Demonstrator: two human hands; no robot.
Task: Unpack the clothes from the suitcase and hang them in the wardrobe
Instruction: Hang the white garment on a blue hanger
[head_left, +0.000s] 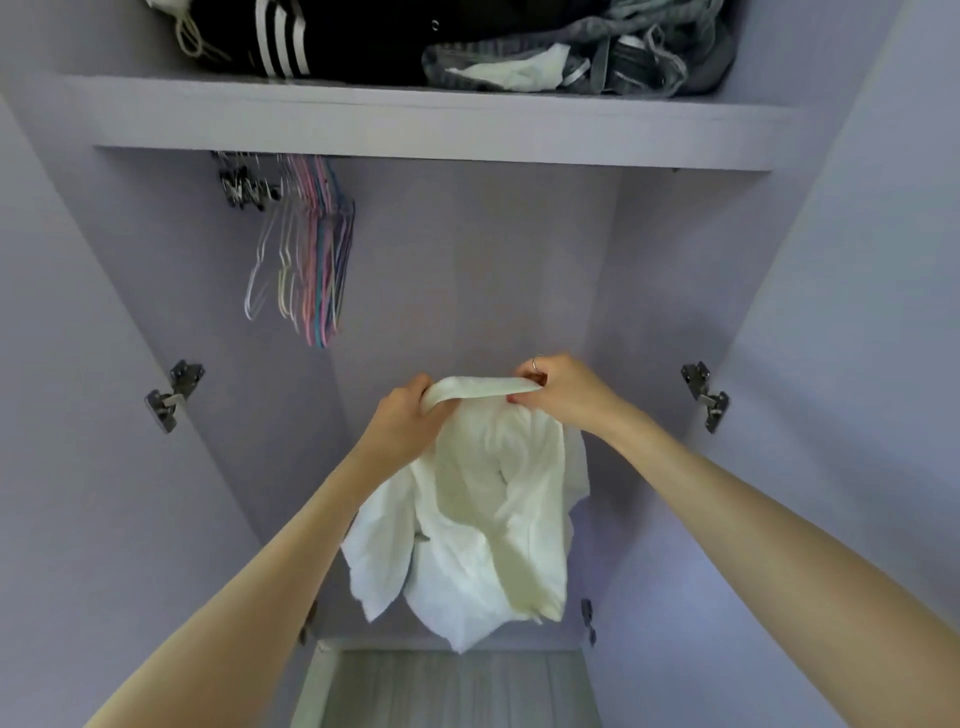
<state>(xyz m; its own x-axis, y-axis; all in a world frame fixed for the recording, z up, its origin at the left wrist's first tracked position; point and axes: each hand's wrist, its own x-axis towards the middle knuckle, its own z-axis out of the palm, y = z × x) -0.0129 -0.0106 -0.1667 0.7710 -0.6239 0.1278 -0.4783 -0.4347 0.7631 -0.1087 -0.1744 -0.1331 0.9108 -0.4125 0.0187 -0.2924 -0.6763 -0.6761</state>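
Both hands, left (402, 415) and right (563, 392), grip a white garment (493, 519) inside the wardrobe (467, 291); next, probably fetch a hanger (306, 260)

Soft, crumpled white cloth garment (483, 499); matt painted wardrobe (467, 270); shiny metal hinges (174, 395); thin coated hangers (311, 260).

Below the shelf (431, 130), the wardrobe's right and middle stand open for a hand to pass, while a bunch of empty hangers (306, 249) crowds the space under its left end and a white garment (488, 519) hangs in the middle lower down, with piled clothes (467, 47) filling the room above it.
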